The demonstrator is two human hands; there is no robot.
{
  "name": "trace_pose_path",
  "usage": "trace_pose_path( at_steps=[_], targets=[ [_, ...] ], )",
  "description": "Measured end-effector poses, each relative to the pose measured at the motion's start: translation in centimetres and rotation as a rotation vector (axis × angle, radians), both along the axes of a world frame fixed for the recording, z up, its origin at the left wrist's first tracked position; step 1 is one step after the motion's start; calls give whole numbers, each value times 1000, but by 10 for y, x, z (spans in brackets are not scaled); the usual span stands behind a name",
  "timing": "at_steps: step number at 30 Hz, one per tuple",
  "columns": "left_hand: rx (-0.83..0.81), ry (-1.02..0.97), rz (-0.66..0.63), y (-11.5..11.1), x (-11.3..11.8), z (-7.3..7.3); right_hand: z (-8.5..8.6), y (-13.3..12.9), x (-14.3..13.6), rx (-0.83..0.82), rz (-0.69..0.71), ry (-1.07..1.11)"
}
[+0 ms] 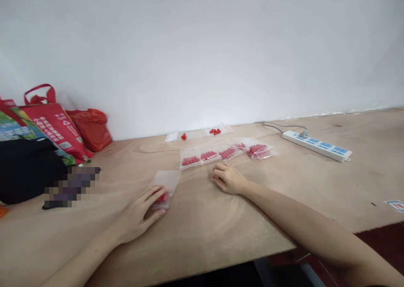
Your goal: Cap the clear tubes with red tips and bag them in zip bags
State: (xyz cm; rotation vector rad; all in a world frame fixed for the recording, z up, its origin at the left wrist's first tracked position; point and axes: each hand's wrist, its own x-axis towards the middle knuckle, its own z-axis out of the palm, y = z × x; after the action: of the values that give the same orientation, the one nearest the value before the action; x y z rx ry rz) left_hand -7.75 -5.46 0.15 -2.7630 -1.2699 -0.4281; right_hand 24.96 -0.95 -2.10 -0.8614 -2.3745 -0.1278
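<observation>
My left hand (142, 211) rests over a clear plastic bag (167, 179) with red pieces inside, its fingers on the bag's lower part. My right hand (227, 178) lies on the table with its fingers curled, just below a row of clear bags; whether it holds anything is hidden. In that row, a bag (191, 158) at the left end holds red-tipped items side by side. Several similar bags overlap toward a pile (259, 150) on the right. Behind them lie a few loose-looking red pieces (215, 131) on or in clear plastic, and another small red cluster (184, 136).
A white power strip (317, 145) with a plug and grey cable lies at the right. At the left are a red printed bag (58, 127), a red plastic bag (91, 129), black cloth (28, 169) and a pixelated dark object (72, 188). A white wall stands behind the wooden table (202, 236).
</observation>
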Motion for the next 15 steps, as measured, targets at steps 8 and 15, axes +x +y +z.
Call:
trace_pose_path(
  at_steps=[8,15],
  targets=[
    [-159,11,-375,-2,62,5,4,-4,0,-39,-31,18],
    [-109,-245,-288,29,137,-5,3,-1,3,-74,-49,54]
  ],
)
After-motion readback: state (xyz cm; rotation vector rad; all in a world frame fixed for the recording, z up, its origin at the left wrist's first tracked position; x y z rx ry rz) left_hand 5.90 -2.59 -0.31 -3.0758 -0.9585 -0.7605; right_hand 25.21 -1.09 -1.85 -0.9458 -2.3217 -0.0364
